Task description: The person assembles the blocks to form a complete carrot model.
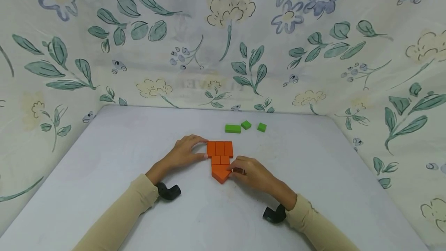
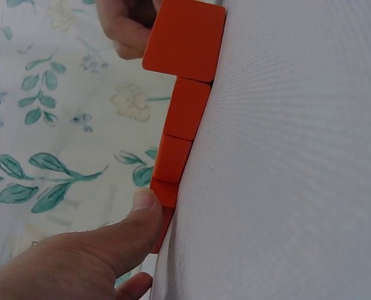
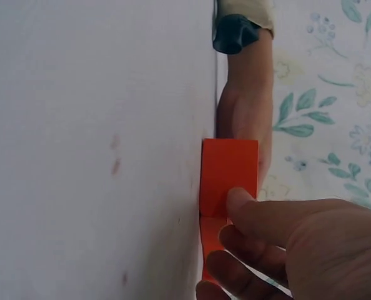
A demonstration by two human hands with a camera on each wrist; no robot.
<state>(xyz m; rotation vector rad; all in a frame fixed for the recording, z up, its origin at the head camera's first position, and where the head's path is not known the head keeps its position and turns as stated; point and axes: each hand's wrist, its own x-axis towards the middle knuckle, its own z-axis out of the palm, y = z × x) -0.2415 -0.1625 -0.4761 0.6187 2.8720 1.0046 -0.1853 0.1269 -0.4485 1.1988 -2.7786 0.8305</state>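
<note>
Several flat orange blocks lie joined in one figure on the white table. Three oblong blocks (image 1: 220, 148) stand side by side at its far end. Two small orange blocks (image 1: 220, 160) sit below them, and a pointed orange block (image 1: 219, 171) forms the near end, its tip toward me. My left hand (image 1: 184, 152) spans the left oblong block, index fingertip at its far corner and thumb at its near corner. With thumb and fingers my right hand (image 1: 252, 171) pinches the right side of the pointed block; the right wrist view shows the thumb on its orange face (image 3: 229, 169).
Behind the orange figure, toward the right, lie a long green block (image 1: 232, 128) and two small green blocks, a tilted one (image 1: 246, 125) and another (image 1: 262, 127). Floral cloth (image 1: 188, 49) walls the table's back and sides. Black wrist devices (image 1: 169, 191) sit at both cuffs.
</note>
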